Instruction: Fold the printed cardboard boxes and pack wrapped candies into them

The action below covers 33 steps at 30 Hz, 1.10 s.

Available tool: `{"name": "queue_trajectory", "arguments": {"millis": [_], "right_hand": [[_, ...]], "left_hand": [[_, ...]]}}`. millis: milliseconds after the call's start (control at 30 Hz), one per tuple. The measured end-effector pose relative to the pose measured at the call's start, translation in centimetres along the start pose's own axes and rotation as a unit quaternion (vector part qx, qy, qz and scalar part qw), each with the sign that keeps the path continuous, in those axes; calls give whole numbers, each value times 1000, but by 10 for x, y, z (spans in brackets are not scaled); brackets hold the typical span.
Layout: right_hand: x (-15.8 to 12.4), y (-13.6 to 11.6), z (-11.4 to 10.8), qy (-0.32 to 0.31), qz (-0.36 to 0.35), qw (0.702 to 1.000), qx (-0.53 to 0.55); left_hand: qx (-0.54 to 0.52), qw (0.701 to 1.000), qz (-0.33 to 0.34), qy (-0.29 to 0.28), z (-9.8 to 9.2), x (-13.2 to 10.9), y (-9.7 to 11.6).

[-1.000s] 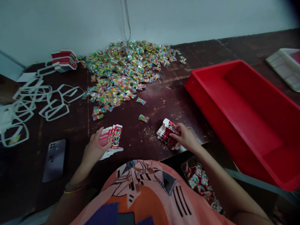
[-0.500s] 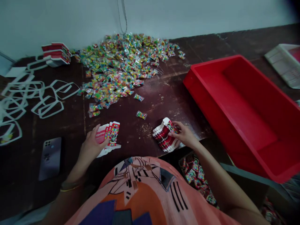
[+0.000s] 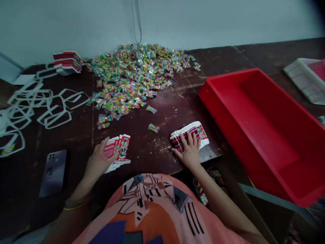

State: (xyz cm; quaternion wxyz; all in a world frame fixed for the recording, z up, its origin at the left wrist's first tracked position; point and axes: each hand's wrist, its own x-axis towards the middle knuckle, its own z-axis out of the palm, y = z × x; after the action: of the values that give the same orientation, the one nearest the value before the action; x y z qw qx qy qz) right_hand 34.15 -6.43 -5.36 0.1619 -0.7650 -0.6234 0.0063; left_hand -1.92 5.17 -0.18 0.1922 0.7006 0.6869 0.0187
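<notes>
My left hand (image 3: 99, 159) holds a small fan of flat red-and-white printed cartons (image 3: 121, 148) upright near the table's front edge. A loose white carton piece lies under it. My right hand (image 3: 189, 151) lies palm down, fingers spread, on a stack of the same flat cartons (image 3: 195, 133) that rests on the dark wooden table (image 3: 165, 115) at its front edge. Two single candy packets (image 3: 153, 127) lie between the hands, in front of a big heap of colourful candy packets (image 3: 132, 78).
A large red plastic bin (image 3: 261, 132) stands to the right. A white crate (image 3: 306, 79) sits at the far right. White cardboard offcut frames (image 3: 43, 105) litter the left, a phone (image 3: 52, 173) lies at front left, and another carton stack (image 3: 68, 62) is at the back left.
My right hand has laid its carton stack flat on the table and now presses on top of it. The left hand has stayed put with its cartons.
</notes>
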Motion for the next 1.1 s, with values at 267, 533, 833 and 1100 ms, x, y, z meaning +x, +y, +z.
{"name": "queue_trajectory", "arguments": {"millis": [267,533,833,1100], "right_hand": [[60,6,-9,59,35,997,33],[29,-137,16,-284,-24,795,536],[31,-187,21,-296,65,681,666],[19,-169,22,-237,88,746,615]], "left_hand": [[-37,999,5,31,3,-5,0],[-145,986,-2,79,3,-20,4],[-226,967,37,114,12,-59,32],[-374,912,169,2,31,-75,38]]}}
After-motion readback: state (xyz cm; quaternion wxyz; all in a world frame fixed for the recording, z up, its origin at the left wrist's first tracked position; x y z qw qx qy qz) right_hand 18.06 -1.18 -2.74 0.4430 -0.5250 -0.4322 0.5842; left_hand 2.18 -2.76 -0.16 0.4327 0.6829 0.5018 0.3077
